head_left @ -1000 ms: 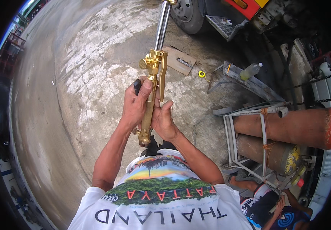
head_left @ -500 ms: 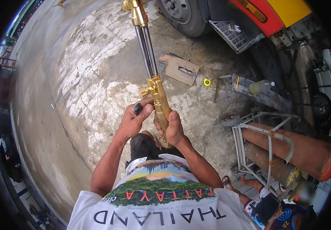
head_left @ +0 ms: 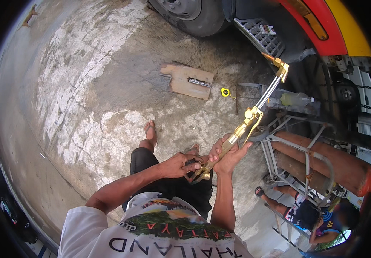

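Note:
A brass cutting torch (head_left: 239, 131) slants up and to the right, its angled head at the far end. My right hand (head_left: 228, 157) is closed round the handle, with the thumb held out to the side. At the torch's lower end, by the valve and hose fittings, is my left hand (head_left: 177, 165). Its fingers are curled around a small black object (head_left: 190, 162) whose kind I cannot make out. Whether these fingers also press on the fittings is hidden.
On the concrete lie a notched wooden board (head_left: 190, 81) and a yellow tape measure (head_left: 225, 92). Right of them stands a low bench with a plastic bottle (head_left: 297, 99). Gas cylinders (head_left: 327, 157) rest in a metal cart (head_left: 269, 159). A person (head_left: 318, 219) sits lower right; a truck wheel (head_left: 190, 15) is ahead.
The torch has swung from nearly straight ahead toward the right. My left hand has moved from beside its upper handle down to its lower end. My right hand has shifted right.

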The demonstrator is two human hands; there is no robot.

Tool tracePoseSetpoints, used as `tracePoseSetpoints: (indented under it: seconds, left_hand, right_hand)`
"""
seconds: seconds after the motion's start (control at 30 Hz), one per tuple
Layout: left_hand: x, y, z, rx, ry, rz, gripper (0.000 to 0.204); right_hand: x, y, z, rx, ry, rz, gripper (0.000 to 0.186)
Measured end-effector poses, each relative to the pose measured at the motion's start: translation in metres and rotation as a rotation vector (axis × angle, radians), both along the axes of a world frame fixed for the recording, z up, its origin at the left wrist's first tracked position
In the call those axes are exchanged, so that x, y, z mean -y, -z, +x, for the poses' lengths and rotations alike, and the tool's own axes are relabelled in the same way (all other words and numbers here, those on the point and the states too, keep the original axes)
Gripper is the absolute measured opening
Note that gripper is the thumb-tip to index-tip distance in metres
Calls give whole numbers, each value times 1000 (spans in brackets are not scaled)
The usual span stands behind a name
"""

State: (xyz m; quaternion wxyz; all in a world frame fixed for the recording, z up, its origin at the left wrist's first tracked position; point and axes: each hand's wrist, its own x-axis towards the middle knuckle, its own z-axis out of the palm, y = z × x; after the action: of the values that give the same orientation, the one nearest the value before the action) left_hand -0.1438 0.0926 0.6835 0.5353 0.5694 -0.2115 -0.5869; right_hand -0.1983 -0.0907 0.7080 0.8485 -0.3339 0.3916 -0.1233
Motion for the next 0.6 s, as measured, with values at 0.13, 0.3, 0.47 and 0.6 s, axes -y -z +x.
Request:
tracePoseSetpoints:
  seconds: [0.13, 0.3, 0.47, 0.6]
  left_hand:
    - [-8, 88, 13, 488, 202, -220, 42]
    - [7, 207, 39, 476, 226, -303, 38]
    - [49, 310, 62, 497, 310, -311, 45]
    - [63, 367, 64, 255, 389, -173, 58]
  right_hand:
    - [-4, 54, 10, -97, 122, 80, 91]
    - [6, 170, 19, -77, 191, 91, 91]
    - [31, 280, 23, -15, 268, 3, 91]
    - [31, 328, 16, 21, 308, -117, 93]
